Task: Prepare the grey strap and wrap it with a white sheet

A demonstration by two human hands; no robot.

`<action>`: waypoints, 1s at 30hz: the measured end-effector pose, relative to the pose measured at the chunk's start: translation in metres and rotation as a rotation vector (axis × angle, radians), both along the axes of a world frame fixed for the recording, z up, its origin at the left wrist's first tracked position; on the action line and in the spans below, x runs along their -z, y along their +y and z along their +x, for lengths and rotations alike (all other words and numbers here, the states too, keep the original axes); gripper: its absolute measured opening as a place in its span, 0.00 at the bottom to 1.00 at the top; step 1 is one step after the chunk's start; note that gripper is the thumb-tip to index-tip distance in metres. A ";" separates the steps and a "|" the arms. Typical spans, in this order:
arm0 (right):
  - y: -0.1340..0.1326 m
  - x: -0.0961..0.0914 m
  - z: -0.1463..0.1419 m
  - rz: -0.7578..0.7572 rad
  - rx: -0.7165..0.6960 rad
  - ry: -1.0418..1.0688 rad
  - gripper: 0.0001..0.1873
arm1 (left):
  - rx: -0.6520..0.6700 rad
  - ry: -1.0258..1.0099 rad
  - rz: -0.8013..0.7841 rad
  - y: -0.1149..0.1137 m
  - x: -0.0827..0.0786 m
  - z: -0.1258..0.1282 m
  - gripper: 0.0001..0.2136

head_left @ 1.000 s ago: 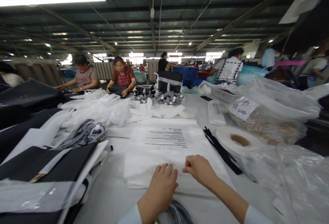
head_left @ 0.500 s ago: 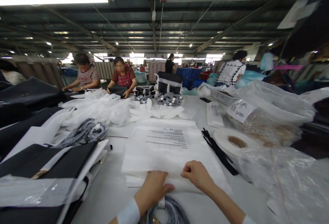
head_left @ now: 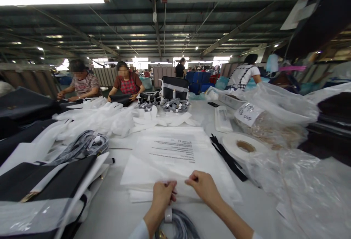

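Observation:
A stack of white, translucent plastic bags (head_left: 170, 164) with printed lines of text lies flat on the table before me. At its near edge, my left hand (head_left: 163, 192) is closed in a pinch on the top bag. A short way to the right, my right hand (head_left: 204, 185) pinches the same bag's near edge between thumb and curled fingers. Between the hands the edge is slightly lifted. Below them, close to my body, rests a coiled grey strap (head_left: 183, 224) with a white band and a gold-coloured metal piece.
At left are black bags (head_left: 52, 180) with white wrapping and another coiled strap (head_left: 90, 144). Black strips (head_left: 229, 158), a white tape roll (head_left: 242, 145) and crumpled clear plastic (head_left: 298, 188) lie right. White wrapping pieces (head_left: 109, 116) cover the far left, where co-workers sit.
My left hand has gone from lying flat, fingers extended over the bag edge, to a pinch with its fingers turned up. The right hand keeps its pinch; the view has shifted slightly.

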State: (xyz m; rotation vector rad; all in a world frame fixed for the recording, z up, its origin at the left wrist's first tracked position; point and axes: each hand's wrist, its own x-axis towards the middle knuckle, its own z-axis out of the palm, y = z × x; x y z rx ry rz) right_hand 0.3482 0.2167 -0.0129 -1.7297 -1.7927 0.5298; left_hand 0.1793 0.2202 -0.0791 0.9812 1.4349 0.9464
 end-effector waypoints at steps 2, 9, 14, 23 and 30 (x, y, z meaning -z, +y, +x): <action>0.016 -0.008 0.011 0.079 0.175 0.037 0.11 | -0.024 0.010 -0.028 -0.002 0.002 -0.003 0.13; 0.062 -0.042 0.021 0.284 0.470 0.131 0.14 | -0.048 0.031 -0.115 0.000 -0.004 -0.001 0.10; 0.046 -0.047 0.016 0.339 0.288 0.039 0.16 | 0.012 0.111 -0.079 -0.027 -0.037 -0.033 0.05; 0.020 -0.042 0.007 0.493 -0.105 -0.347 0.13 | 0.006 1.207 0.823 -0.027 -0.124 -0.022 0.32; -0.007 -0.050 0.029 0.285 -0.266 -0.739 0.15 | 0.009 0.923 0.599 0.040 -0.106 -0.065 0.14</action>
